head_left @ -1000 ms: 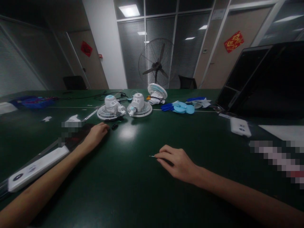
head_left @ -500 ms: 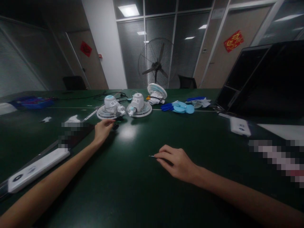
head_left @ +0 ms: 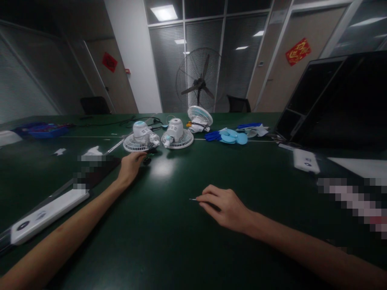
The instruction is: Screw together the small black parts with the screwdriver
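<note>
My right hand (head_left: 225,205) hovers over or rests on the green table (head_left: 169,245), which I cannot tell. Its thumb and fingers pinch a thin, short metal rod (head_left: 192,199) that points left; the rest of it is hidden in the fingers. Farther off, my left hand (head_left: 131,165) is closed, fingertips together, just in front of the left white fan head (head_left: 141,137). Beside those fingertips is a small dark round piece (head_left: 147,161); what they hold, if anything, does not show. Another white fan head (head_left: 177,135) lies grille down to the right of the first.
Behind stands a third small fan (head_left: 199,119). Blue gloves (head_left: 213,136) and a light blue fan blade (head_left: 232,136) lie right of it. A white-and-black long device (head_left: 50,215) lies by my left forearm. A dark monitor (head_left: 341,100) stands at right, a blue tray (head_left: 48,131) far left.
Almost nothing differs. My left fingertips have shifted very slightly, and the small dark round piece beside them shows a little more clearly. The right hand stays in place with the rod.
</note>
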`<state>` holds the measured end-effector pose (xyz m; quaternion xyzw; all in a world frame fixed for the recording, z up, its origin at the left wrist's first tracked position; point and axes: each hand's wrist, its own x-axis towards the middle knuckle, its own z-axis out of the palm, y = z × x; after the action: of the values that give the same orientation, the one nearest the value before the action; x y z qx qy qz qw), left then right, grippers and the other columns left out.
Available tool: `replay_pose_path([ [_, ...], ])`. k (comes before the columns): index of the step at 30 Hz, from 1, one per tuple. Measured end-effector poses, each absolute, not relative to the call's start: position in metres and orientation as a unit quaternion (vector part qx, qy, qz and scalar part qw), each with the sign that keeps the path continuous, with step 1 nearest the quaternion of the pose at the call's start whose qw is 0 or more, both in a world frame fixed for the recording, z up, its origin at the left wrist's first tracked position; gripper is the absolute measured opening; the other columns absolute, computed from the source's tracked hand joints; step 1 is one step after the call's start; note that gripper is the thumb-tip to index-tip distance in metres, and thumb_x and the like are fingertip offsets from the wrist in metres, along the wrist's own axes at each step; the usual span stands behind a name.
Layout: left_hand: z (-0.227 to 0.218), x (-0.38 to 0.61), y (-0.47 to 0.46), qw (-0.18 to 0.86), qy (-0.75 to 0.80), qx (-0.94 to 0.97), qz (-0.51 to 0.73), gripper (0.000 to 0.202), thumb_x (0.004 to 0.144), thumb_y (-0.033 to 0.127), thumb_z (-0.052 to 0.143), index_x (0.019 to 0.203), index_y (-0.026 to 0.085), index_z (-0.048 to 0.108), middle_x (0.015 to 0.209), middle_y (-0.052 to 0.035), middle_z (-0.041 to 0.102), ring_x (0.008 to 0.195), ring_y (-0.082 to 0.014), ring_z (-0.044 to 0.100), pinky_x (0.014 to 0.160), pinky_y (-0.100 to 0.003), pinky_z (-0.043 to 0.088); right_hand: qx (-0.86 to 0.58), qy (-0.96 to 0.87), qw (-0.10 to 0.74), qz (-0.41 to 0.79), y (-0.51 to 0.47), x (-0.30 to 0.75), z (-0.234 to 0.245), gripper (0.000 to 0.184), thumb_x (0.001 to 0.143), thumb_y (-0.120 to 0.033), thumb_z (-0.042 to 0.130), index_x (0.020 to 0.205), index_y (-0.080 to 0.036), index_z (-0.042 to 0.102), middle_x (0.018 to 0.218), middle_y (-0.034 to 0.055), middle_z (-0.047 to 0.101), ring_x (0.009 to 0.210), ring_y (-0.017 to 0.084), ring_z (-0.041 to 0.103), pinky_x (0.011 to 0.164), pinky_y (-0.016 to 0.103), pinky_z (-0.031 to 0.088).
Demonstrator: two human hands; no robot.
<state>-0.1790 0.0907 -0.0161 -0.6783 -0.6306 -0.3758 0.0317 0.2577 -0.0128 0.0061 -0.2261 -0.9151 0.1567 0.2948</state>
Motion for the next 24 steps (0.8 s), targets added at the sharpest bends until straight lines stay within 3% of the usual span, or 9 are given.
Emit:
replay_pose_path([
  [6,-0.0128,-0.1811,0.0860,0.071,-0.611,-0.716,-0.331,0.036,0.100,0.038,0.054,0.118,0.018,0.079,0.124,-0.0130,0.078,0.112,-0.0314,0.074,0.104,-0.041,0.054,-0.223,-0.915,0.297,0.154,-0.0124,0.2582,0.0062,0.024,0.105,-0.017,0.061,0.124,-0.016,0.074,0.110,0.0078,0.070,0.085,0.015,0.068,0.070,0.026,0.059],
  [13,-0.0171,-0.1784,0.0856,0.067,-0.595,-0.738,-0.312,0.045,0.102,0.049,0.050,0.112,0.019,0.082,0.121,-0.0138,0.079,0.111,-0.0325,0.074,0.105,-0.043,0.055,-0.225,-0.915,0.297,0.154,-0.0131,0.2575,0.0063,0.024,0.104,-0.017,0.062,0.125,-0.016,0.074,0.111,0.0079,0.070,0.086,0.016,0.068,0.072,0.027,0.060],
  [24,-0.0135,-0.1744,0.0831,0.069,-0.597,-0.758,-0.255,0.044,0.100,0.041,0.048,0.116,0.017,0.081,0.123,-0.0150,0.078,0.113,-0.0339,0.073,0.105,-0.045,0.056,-0.224,-0.914,0.301,0.157,-0.0112,0.2575,0.0021,0.024,0.105,-0.016,0.062,0.125,-0.015,0.074,0.112,0.0080,0.069,0.087,0.016,0.068,0.073,0.029,0.060],
])
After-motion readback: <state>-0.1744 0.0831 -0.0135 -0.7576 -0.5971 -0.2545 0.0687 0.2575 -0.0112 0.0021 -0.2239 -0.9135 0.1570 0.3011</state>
